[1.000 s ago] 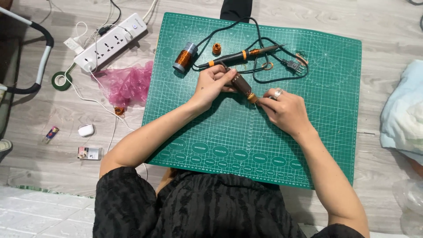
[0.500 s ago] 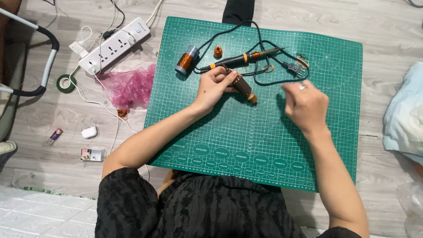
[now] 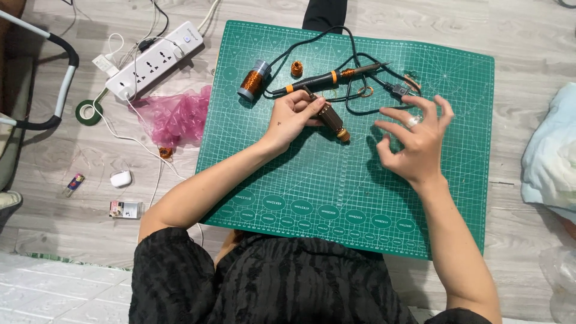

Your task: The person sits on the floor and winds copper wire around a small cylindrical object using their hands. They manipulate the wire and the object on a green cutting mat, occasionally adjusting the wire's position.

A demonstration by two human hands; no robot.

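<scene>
Green cutting mat (image 3: 336,198) as the landmark. Near its upper middle, left hand (image 3: 295,115) curled around a small brown motor armature (image 3: 327,117) — fingers (image 3: 303,98) pinching the winding end, orange-tipped shaft poking out toward the mat's centre, low end seemingly resting on the mat. Right hand (image 3: 414,141) hovering over the mat's right half, holding nothing, fingers (image 3: 429,103) spread wide, ring on one of them.

Just above the armature, along the mat's top edge: soldering iron (image 3: 327,77) with black-and-orange handle, tip pointing right, black cord (image 3: 360,105) looping beside it. Spool of copper wire (image 3: 253,80) at the mat's upper left, a smaller copper coil (image 3: 296,69) next to it. Off the mat's left edge: white power strip (image 3: 157,59), crumpled pink plastic bag (image 3: 174,114), green tape roll (image 3: 88,112).

Risks, judged from here — iron lying loose on the mat, close behind the left knuckles; if hot, a careless lift means a burn or a scorched mat. Spread right hand near the cord loop; a snagged finger could drag the iron. One-handed pinch on the armature looks light; a twist could send it rolling.
</scene>
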